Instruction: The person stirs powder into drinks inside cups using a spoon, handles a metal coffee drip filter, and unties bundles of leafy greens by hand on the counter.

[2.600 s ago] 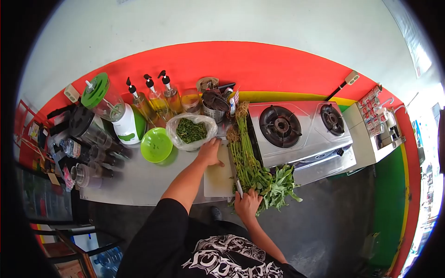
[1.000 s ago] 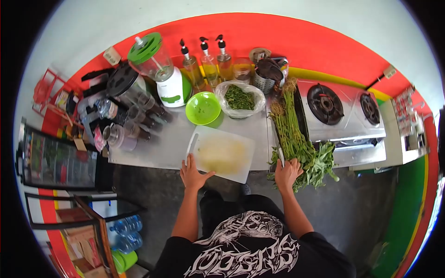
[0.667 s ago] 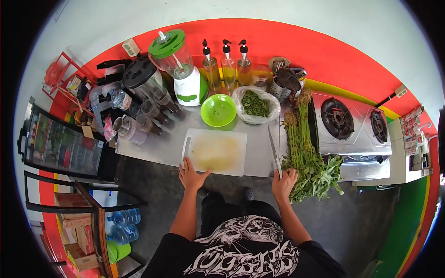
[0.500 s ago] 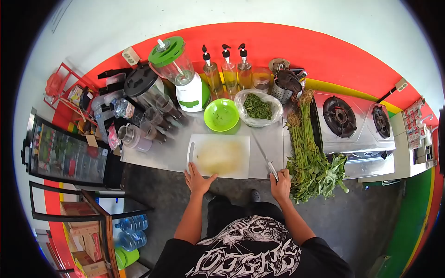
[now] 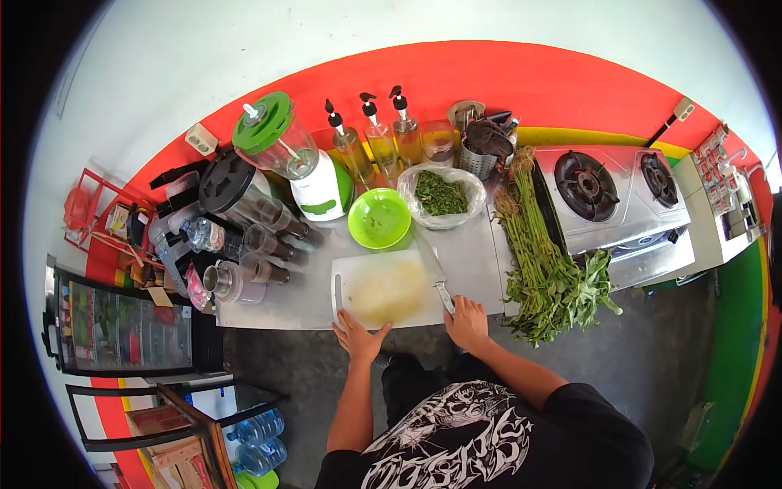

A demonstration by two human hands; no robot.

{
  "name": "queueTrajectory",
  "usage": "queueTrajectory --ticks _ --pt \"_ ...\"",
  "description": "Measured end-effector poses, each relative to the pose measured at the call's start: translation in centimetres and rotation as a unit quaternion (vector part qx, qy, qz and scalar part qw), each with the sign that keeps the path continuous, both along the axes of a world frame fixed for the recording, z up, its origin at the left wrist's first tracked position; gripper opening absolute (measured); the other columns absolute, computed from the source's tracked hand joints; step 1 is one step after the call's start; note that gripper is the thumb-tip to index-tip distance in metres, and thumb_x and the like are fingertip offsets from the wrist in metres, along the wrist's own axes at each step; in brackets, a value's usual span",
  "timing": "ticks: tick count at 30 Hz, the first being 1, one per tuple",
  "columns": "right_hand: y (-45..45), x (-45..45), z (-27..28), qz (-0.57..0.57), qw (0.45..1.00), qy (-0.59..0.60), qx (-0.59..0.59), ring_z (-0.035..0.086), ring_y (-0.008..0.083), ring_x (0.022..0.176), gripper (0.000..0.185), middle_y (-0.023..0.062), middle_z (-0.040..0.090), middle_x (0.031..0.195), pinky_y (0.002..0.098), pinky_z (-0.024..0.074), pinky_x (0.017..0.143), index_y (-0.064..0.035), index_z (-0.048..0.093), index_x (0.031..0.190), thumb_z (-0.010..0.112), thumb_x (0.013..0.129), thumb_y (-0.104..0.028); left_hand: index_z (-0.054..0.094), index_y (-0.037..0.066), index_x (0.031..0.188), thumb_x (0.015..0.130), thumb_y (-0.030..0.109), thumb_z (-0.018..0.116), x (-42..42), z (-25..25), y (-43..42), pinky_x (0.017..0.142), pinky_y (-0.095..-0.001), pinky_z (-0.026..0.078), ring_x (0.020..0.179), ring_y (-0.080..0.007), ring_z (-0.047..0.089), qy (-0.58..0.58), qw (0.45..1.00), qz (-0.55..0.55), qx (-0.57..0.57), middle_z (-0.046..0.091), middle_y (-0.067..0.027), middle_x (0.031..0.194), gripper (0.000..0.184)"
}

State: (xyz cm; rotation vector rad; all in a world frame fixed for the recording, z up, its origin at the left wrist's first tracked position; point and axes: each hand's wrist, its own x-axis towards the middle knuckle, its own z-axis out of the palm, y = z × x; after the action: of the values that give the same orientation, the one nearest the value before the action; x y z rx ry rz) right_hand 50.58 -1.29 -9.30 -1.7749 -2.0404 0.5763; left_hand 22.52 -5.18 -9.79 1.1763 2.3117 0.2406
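My left hand lies with fingers spread on the front left corner of a white cutting board. In my right hand, at the counter's front edge, is the handle of a knife. Its blade points back along the board's right side. A bundle of leafy green stems lies to the right, roots toward the wall. Behind the board are a green bowl with small green bits in it and a clear plastic bag of chopped greens.
A two-burner stove stands to the right of the stems. At the back left is a blender, beside three pump bottles. Cups and a black-lidded jug crowd the left end of the steel counter.
The board has moved left from beside the stems and now lies in front of the bowl. My right hand has left the stems with the knife, moving left toward the board. My left hand has moved to the board's front corner.
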Motion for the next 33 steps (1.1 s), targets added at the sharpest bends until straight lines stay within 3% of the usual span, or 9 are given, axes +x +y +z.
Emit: queueTrajectory --ticks 9,12,14,15,16,19,23,26,33 --pt "0.8 -1.5 0.8 0.070 0.996 -0.001 -0.059 0.071 0.0368 0.092 0.046 0.0145 0.073 0.097 0.0512 0.0477 0.087 -0.0054 0.060 0.113 0.072 0.094 -0.045 0.005 0.001 0.169 0.074 0.068 0.086 0.5 0.9 0.3 0.127 -0.0634 0.009 0.162 -0.0478 0.000 0.011 1.000 -0.007 -0.014 0.004 -0.0208 0.176 0.141" --pt "1.9 0.6 1.4 0.090 0.994 -0.022 -0.066 0.072 0.0363 0.095 0.052 0.0154 0.074 0.102 0.0515 0.0475 0.089 -0.0061 0.060 0.118 0.068 0.096 -0.053 0.010 0.006 0.169 0.078 0.060 0.086 1.6 1.6 2.3 0.127 -0.0636 0.011 0.162 -0.0446 0.004 0.039 0.999 -0.006 -0.028 0.007 -0.0205 0.176 0.130" --pt "2.4 2.9 1.4 0.084 0.994 -0.011 -0.068 0.073 0.0355 0.094 0.047 0.0149 0.075 0.094 0.0498 0.0513 0.088 -0.0039 0.065 0.115 0.069 0.098 -0.047 0.017 0.011 0.167 0.083 0.047 0.084 3.0 1.4 3.6 0.124 -0.0641 0.016 0.160 -0.0451 0.009 -0.006 0.998 -0.005 0.061 0.009 -0.0222 0.174 0.113" --pt "2.8 4.3 1.4 0.088 0.994 -0.018 -0.065 0.073 0.0355 0.094 0.047 0.0149 0.075 0.094 0.0498 0.0513 0.088 -0.0039 0.065 0.115 0.069 0.098 -0.047 0.027 0.011 0.163 0.086 0.035 0.083 4.1 2.0 4.6 0.121 -0.0629 0.024 0.155 -0.0453 0.021 -0.014 0.993 -0.006 0.121 0.022 -0.0216 0.169 0.099" --pt "3.3 5.8 1.3 0.064 0.993 0.023 -0.097 0.073 0.0359 0.093 0.045 0.0159 0.076 0.093 0.0489 0.0533 0.086 -0.0035 0.068 0.112 0.069 0.098 -0.046 0.027 0.011 0.163 0.086 0.035 0.083 4.9 2.0 5.6 0.121 -0.0629 0.024 0.155 -0.0453 0.021 -0.019 0.992 -0.001 0.125 0.022 -0.0216 0.169 0.099" --pt "5.4 9.7 1.0 0.030 0.988 0.092 -0.120 0.074 0.0360 0.091 0.041 0.0172 0.076 0.091 0.0460 0.0563 0.082 -0.0026 0.071 0.108 0.070 0.098 -0.043 0.046 0.006 0.151 0.088 0.023 0.081 6.4 1.3 9.6 0.116 -0.0542 0.037 0.140 -0.0429 0.045 -0.085 0.944 -0.115 0.298 0.051 -0.0210 0.147 0.074" --pt "8.9 11.8 1.7 -0.028 0.973 0.179 -0.142 0.073 0.0329 0.084 0.036 0.0168 0.074 0.088 0.0416 0.0569 0.079 -0.0007 0.073 0.107 0.071 0.099 -0.035 0.047 0.005 0.149 0.088 0.021 0.079 8.6 4.7 14.4 0.117 -0.0518 0.037 0.136 -0.0430 0.050 -0.286 0.922 -0.047 0.255 0.054 -0.0221 0.145 0.071" --pt "12.5 11.5 4.1 -0.048 0.970 0.201 -0.128 0.072 0.0260 0.080 0.035 0.0139 0.074 0.086 0.0393 0.0562 0.075 -0.0004 0.071 0.113 0.073 0.098 -0.032 0.048 0.005 0.150 0.090 0.019 0.078 7.8 4.3 19.6 0.117 -0.0497 0.037 0.136 -0.0437 0.051 -0.189 0.913 -0.160 0.324 0.054 -0.0227 0.146 0.069" --pt "22.1 7.7 3.7 -0.255 0.858 0.422 -0.146 0.072 0.0233 0.080 0.050 0.0107 0.072 0.097 0.0353 0.0578 0.065 -0.0003 0.061 0.130 0.078 0.096 -0.032 0.040 0.008 0.156 0.092 0.032 0.075 8.9 6.3 30.1 0.122 -0.0596 0.026 0.147 -0.0427 0.041 0.048 0.955 -0.221 0.192 0.058 -0.0210 0.148 0.077"
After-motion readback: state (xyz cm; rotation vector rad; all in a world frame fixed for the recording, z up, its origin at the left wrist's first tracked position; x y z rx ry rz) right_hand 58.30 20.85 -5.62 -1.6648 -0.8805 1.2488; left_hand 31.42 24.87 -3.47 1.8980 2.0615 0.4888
